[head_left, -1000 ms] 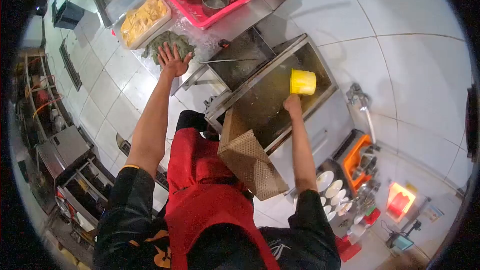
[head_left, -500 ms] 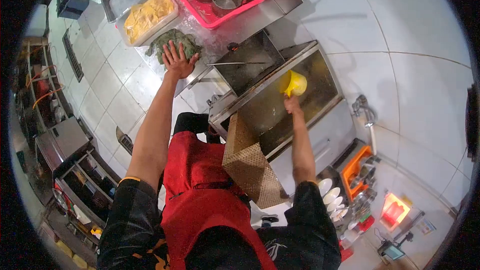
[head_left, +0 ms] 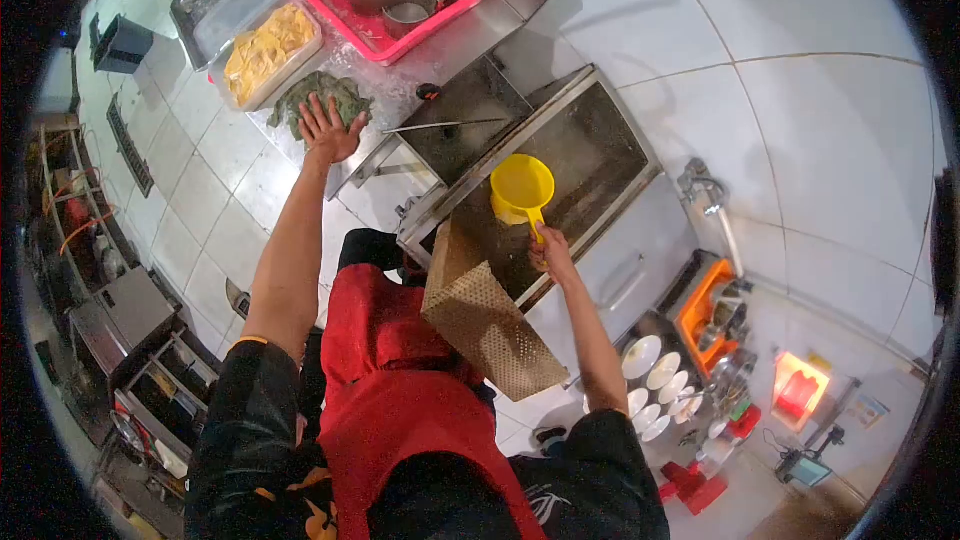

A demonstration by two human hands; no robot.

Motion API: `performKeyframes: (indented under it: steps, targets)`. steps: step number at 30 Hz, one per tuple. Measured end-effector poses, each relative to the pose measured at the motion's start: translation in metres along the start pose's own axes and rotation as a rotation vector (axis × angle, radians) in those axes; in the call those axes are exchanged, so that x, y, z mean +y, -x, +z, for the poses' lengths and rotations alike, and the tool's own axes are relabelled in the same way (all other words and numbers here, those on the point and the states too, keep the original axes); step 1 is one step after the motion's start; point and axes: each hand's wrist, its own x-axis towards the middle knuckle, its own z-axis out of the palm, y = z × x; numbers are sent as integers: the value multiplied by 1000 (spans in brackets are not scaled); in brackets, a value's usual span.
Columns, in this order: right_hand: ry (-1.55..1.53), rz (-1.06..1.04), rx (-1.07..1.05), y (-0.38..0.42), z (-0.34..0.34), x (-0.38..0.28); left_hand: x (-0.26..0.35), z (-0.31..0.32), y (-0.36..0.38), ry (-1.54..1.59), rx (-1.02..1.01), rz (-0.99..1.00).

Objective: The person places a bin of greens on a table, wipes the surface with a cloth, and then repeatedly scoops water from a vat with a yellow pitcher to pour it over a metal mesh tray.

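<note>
My left hand (head_left: 328, 132) lies flat, fingers spread, on a crumpled green cloth (head_left: 322, 103) at the corner of the metal table (head_left: 408, 75). In my right hand (head_left: 550, 248) is the handle of a yellow dipper (head_left: 523, 185), its round mouth facing up and murky liquid showing in it. The dipper is over the open metal tank (head_left: 592, 155), which holds brownish liquid. A perforated metal panel (head_left: 497, 332) leans at the tank's near end, close to the red apron.
A pink tray (head_left: 383, 52) with metal cups and a tub of yellow food (head_left: 268, 52) stand on the table. Right of the tank are a wall faucet (head_left: 704, 186), white bowls (head_left: 642, 356) and an orange basket (head_left: 703, 316). Shelving runs along the far left.
The yellow dipper has moved left and toward me and turned from tipped sideways to mouth up. My left hand stays on the cloth. The whole view has shifted slightly.
</note>
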Motion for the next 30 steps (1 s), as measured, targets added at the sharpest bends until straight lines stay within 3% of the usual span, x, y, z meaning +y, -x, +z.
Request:
performKeyframes:
  steps: [7, 9, 12, 14, 22, 24, 30]
  targets:
    - [17, -22, -106, 74, -1, -23, 1, 10, -6, -141, 43, -15]
    - [218, -211, -148, 89, 11, -42, -3, 2, -3, 11, 114, 75]
    - [471, -305, -51, 103, 41, -72, 0, -7, 1, -7, 18, 36]
    - [736, -490, 56, 98, 51, -79, 0, -5, 4, 9, 43, 44]
    - [1004, -540, 218, 48, 85, -93, -1, -7, 9, -45, -17, 7]
    - [1022, -652, 315, 49, 105, -99, 5, -17, 12, -25, -34, 0]
    - [1217, -739, 296, 29, 138, -100, 5, -9, 4, 27, -7, 6]
